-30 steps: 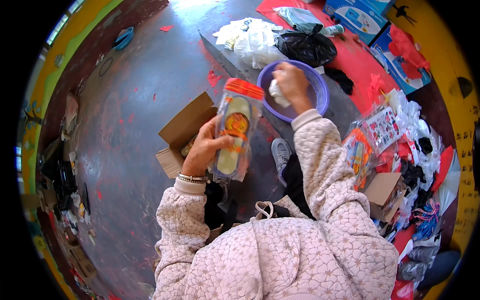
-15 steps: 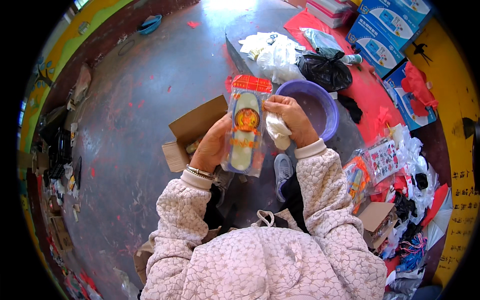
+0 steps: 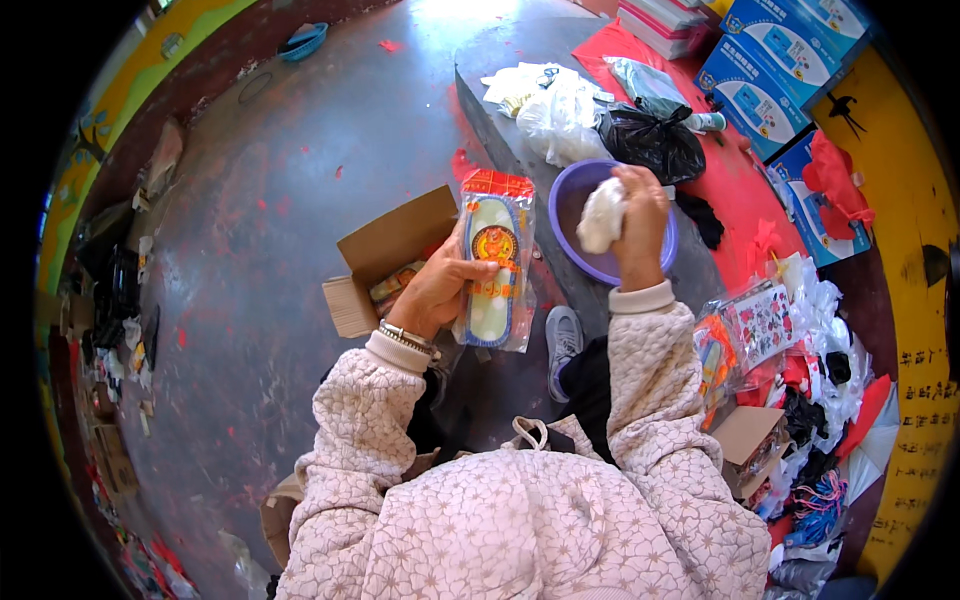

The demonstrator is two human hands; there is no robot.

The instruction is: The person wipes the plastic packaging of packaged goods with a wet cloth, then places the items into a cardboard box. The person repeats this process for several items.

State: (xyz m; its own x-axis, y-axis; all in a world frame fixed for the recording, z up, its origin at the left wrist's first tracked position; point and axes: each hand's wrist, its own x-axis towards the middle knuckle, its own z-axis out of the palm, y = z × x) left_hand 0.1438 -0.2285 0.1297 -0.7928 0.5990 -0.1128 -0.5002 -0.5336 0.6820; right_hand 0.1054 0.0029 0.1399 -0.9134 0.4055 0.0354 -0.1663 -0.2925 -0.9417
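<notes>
A clear plastic packet with a red top (image 3: 490, 320) is upright in front of me, with a long pale insole with a blue edge inside. My left hand (image 3: 440, 283) is closed on the packet's left side, thumb across its front. My right hand (image 3: 643, 225) is closed round a crumpled white cloth (image 3: 601, 217), held above the purple basin (image 3: 664, 262). What the basin holds is mostly hidden by the hand and cloth. Left of the packet stands an open cardboard box (image 3: 385, 240) with more packets (image 3: 398, 282) in it.
Beyond the basin lie white plastic bags (image 3: 560, 125) and a black bag (image 3: 655, 145) by a red sheet (image 3: 740, 200). Blue boxes (image 3: 750, 100) are stacked at the far right. Packets and plastic (image 3: 765, 320) pile up on the right, near a small carton (image 3: 745, 440). My shoe (image 3: 564, 345) is below the basin.
My right hand has moved away from the packet, to the right and over the basin, taking the white cloth along. My left hand still holds the packet, its thumb now across the front.
</notes>
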